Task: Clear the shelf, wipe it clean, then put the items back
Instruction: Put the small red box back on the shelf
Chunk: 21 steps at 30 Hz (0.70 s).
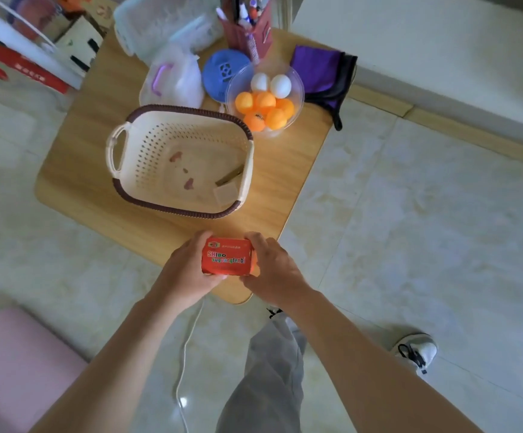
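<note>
A small red box (227,257) with coloured lettering is held between both hands over the near corner of the wooden table (79,157). My left hand (188,271) grips its left side and my right hand (271,267) grips its right side. Beyond it a cream perforated basket (147,151) with a brown rim stands on the table, with a few small scraps on its floor. A folded purple and black cloth (322,73) lies at the table's far right corner.
Behind the basket are a clear bowl (294,89) of orange and white ping-pong balls, a blue round container (219,70), a clear plastic bag (175,79), a pen holder (249,32) and a clear bin (160,23). A pink stool (22,364) stands lower left; a white cable (185,354) runs across the tiles.
</note>
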Available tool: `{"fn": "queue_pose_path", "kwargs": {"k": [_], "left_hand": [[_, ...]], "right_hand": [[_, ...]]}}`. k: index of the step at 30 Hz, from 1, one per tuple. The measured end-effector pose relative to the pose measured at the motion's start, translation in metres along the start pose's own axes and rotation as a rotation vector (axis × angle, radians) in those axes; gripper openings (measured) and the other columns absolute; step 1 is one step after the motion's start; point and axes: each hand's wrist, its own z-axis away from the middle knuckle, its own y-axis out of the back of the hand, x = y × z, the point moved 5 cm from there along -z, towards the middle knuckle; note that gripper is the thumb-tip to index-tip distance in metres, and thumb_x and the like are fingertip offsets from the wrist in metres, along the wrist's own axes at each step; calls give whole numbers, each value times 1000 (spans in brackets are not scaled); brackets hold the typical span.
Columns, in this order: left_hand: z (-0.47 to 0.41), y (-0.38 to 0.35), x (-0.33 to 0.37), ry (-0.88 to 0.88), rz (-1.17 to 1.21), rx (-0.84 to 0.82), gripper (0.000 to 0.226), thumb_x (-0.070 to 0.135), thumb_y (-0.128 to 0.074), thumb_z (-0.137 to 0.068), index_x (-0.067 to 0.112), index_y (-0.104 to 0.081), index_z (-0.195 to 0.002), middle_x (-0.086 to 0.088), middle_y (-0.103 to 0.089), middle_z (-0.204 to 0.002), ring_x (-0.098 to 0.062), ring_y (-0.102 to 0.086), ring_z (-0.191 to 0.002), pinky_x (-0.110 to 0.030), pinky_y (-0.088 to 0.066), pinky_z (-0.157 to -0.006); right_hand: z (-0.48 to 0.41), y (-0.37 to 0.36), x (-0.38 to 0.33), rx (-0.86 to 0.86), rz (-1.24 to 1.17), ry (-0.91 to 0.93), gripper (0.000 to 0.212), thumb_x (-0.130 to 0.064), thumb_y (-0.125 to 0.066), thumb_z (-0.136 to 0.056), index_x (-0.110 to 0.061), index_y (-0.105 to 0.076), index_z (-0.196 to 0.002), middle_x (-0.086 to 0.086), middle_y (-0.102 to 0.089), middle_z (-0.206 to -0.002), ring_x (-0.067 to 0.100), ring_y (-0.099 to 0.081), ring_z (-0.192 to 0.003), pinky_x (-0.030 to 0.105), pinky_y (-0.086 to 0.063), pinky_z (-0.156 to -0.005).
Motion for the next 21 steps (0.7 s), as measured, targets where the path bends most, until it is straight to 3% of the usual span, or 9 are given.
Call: {"fn": "queue_pose_path", "kwargs": {"k": [7, 12, 15, 19, 21], "left_hand": [[22, -32, 91, -108, -15, -76, 52, 34, -84, -72, 38, -52, -112, 15, -62, -98, -2, -64, -84, -30, -58, -73], [29, -89, 206, -227, 4, -184, 58, 33, -86, -72, 35, -50, -117, 14, -65, -101, 4, -66, -87, -24, -58, -75], [32, -135, 288, -312, -6, -226, 66, 29, -89, -70, 38, -46, -119, 15, -65, -104, 10, -64, -89, -17, -55, -73], [47, -202, 396, -421, -24, -274, 71, 26, -89, -68, 41, -43, -120, 17, -64, -108, 14, -63, -91, -11, -52, -71], [58, -233, 444, -471, -38, -293, 72, 26, -89, -68, 42, -43, -121, 17, -63, -109, 13, -62, -94, -11, -52, -73]], "right_hand": [[65, 63, 51, 36, -136, -43, 62, -29, -68, -86, -35, -35, -138, 1, -52, -120, 20, -59, -108, 36, -52, -92], [141, 140, 126, 165, -243, -125, 65, -22, -68, -85, -31, -36, -142, 4, -55, -125, 20, -61, -109, 35, -53, -92], [192, 187, 188, 262, -301, -187, 69, -21, -70, -84, -36, -33, -141, -1, -54, -127, 17, -60, -110, 34, -55, -92], [263, 242, 271, 431, -408, -233, 71, -21, -71, -84, -38, -35, -143, -8, -52, -131, 7, -61, -103, 13, -50, -81], [296, 264, 307, 499, -478, -244, 71, -19, -71, -85, -40, -35, -142, -11, -51, -129, 4, -62, -99, 12, -51, -79]]}}
